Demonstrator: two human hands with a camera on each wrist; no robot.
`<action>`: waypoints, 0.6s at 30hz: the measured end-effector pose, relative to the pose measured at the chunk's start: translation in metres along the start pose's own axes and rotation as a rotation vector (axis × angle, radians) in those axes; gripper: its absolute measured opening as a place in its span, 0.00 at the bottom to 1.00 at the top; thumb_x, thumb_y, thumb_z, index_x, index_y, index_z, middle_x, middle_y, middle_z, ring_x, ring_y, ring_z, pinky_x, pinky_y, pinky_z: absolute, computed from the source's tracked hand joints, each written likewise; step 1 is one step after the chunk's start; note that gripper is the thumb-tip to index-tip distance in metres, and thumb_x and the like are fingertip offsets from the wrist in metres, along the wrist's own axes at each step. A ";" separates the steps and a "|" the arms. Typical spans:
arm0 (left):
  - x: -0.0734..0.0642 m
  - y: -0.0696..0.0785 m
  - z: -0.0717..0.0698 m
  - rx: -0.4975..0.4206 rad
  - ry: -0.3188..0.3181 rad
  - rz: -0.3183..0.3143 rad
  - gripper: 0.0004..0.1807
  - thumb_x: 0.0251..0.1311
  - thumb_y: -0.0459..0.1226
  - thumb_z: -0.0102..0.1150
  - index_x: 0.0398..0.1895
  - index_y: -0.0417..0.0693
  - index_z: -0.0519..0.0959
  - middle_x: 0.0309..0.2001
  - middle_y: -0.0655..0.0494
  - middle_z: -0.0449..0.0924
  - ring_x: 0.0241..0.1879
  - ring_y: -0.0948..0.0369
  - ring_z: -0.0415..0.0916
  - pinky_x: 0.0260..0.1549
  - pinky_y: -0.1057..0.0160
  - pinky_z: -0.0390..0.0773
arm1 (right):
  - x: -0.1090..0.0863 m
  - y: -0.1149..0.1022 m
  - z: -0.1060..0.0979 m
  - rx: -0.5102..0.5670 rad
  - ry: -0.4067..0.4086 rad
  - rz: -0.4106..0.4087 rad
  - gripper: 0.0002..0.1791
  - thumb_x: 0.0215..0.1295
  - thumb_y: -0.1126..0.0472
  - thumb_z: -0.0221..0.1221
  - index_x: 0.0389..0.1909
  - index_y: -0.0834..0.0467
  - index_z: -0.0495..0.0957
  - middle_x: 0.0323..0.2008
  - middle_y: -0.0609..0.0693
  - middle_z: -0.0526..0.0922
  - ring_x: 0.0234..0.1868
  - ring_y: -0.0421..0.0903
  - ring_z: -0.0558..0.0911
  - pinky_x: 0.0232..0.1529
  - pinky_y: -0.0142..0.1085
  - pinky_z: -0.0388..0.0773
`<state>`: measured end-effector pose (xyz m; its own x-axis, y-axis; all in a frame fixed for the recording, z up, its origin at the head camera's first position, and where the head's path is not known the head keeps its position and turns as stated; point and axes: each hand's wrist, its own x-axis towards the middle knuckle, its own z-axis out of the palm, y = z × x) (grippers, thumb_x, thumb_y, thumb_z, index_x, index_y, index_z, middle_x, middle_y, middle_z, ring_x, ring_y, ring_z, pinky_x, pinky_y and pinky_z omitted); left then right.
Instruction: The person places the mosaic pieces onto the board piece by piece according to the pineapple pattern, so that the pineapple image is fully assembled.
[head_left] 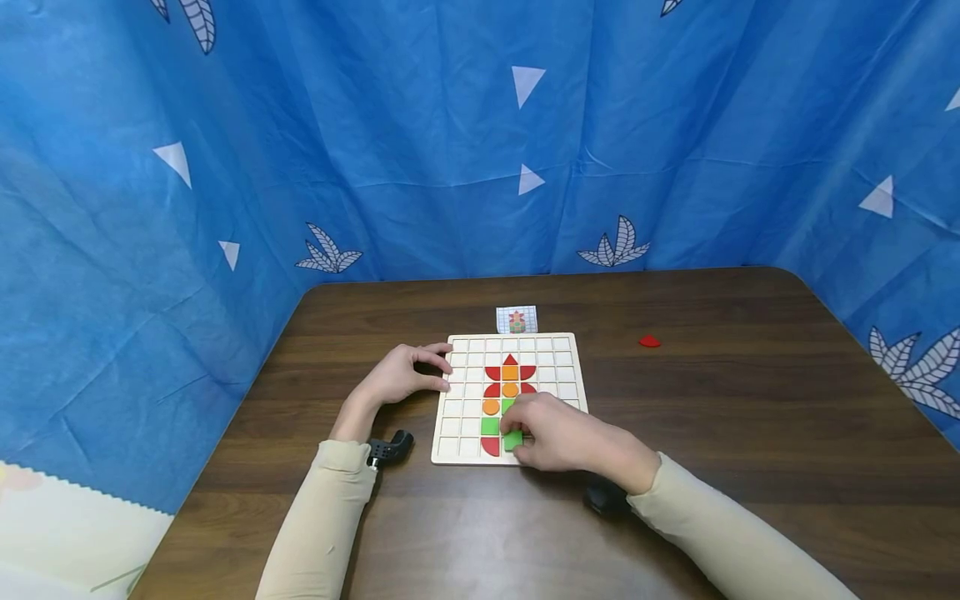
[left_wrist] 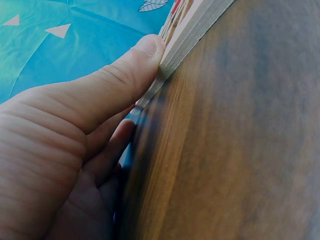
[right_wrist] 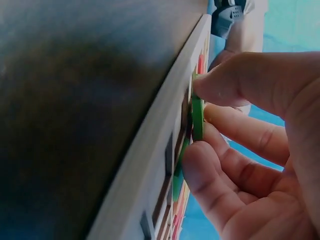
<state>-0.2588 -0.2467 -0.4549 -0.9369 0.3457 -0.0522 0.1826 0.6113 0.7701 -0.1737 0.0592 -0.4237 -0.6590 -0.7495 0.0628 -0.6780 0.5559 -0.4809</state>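
Observation:
A white gridded board (head_left: pixel 451 429) lies on the table, bearing a pattern of red, orange and green tiles. At its left edge rests my left hand (head_left: pixel 397 375), with the thumb (left_wrist: pixel 145 52) against the board's side and the other fingers along it. Over the lower part of the pattern, my right hand (head_left: pixel 566 433) pinches a green square tile (right_wrist: pixel 198 120) between thumb and fingertips, close over the grid. Left of that tile are another green square (head_left: pixel 490 426) and a red quarter-round tile (head_left: pixel 490 447). The right hand hides some of the pattern's right side.
A small picture card (head_left: pixel 517 319) with a gridded pattern lies just behind the board. One loose red tile (head_left: pixel 649 341) sits to the right on the brown wooden table (head_left: pixel 720 400). A blue curtain (head_left: pixel 450 150) hangs behind the table.

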 end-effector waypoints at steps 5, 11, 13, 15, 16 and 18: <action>-0.001 0.001 0.000 0.000 0.000 -0.004 0.11 0.52 0.43 0.80 0.40 0.59 0.91 0.69 0.59 0.78 0.78 0.54 0.63 0.77 0.47 0.61 | -0.001 0.000 0.004 -0.049 0.001 -0.033 0.10 0.59 0.61 0.70 0.43 0.53 0.88 0.39 0.43 0.85 0.37 0.37 0.76 0.40 0.29 0.78; -0.002 0.002 0.000 -0.002 0.000 -0.013 0.11 0.53 0.43 0.80 0.40 0.59 0.91 0.69 0.60 0.77 0.78 0.54 0.62 0.77 0.47 0.60 | 0.000 -0.002 0.005 -0.069 -0.004 -0.060 0.11 0.62 0.57 0.72 0.44 0.53 0.89 0.39 0.43 0.85 0.37 0.36 0.76 0.42 0.31 0.79; -0.002 0.002 0.000 0.000 0.002 -0.014 0.11 0.52 0.43 0.80 0.40 0.60 0.91 0.69 0.60 0.77 0.78 0.54 0.62 0.77 0.47 0.60 | -0.001 -0.002 0.005 -0.066 -0.002 -0.062 0.10 0.62 0.57 0.72 0.44 0.53 0.89 0.39 0.43 0.85 0.38 0.36 0.78 0.44 0.31 0.80; -0.002 0.002 0.000 0.002 0.004 -0.015 0.11 0.52 0.43 0.80 0.39 0.60 0.91 0.69 0.61 0.77 0.78 0.55 0.62 0.77 0.47 0.60 | -0.001 -0.001 0.006 -0.067 -0.002 -0.066 0.10 0.63 0.56 0.72 0.43 0.52 0.89 0.38 0.42 0.85 0.39 0.36 0.78 0.45 0.32 0.80; -0.002 0.002 0.000 0.003 0.004 -0.014 0.10 0.53 0.43 0.80 0.39 0.61 0.91 0.69 0.61 0.77 0.78 0.55 0.62 0.77 0.47 0.60 | -0.001 -0.001 0.006 -0.068 -0.002 -0.068 0.09 0.63 0.56 0.72 0.43 0.52 0.89 0.38 0.42 0.85 0.39 0.36 0.78 0.45 0.32 0.80; -0.001 0.003 0.000 0.002 0.003 -0.012 0.10 0.53 0.44 0.79 0.39 0.61 0.91 0.69 0.61 0.77 0.78 0.55 0.62 0.77 0.47 0.60 | -0.002 0.000 0.005 -0.068 -0.002 -0.070 0.09 0.62 0.56 0.72 0.43 0.52 0.89 0.38 0.42 0.85 0.39 0.36 0.78 0.45 0.32 0.80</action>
<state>-0.2570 -0.2452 -0.4527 -0.9400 0.3360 -0.0599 0.1714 0.6166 0.7684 -0.1705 0.0586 -0.4286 -0.6086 -0.7881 0.0924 -0.7431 0.5253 -0.4145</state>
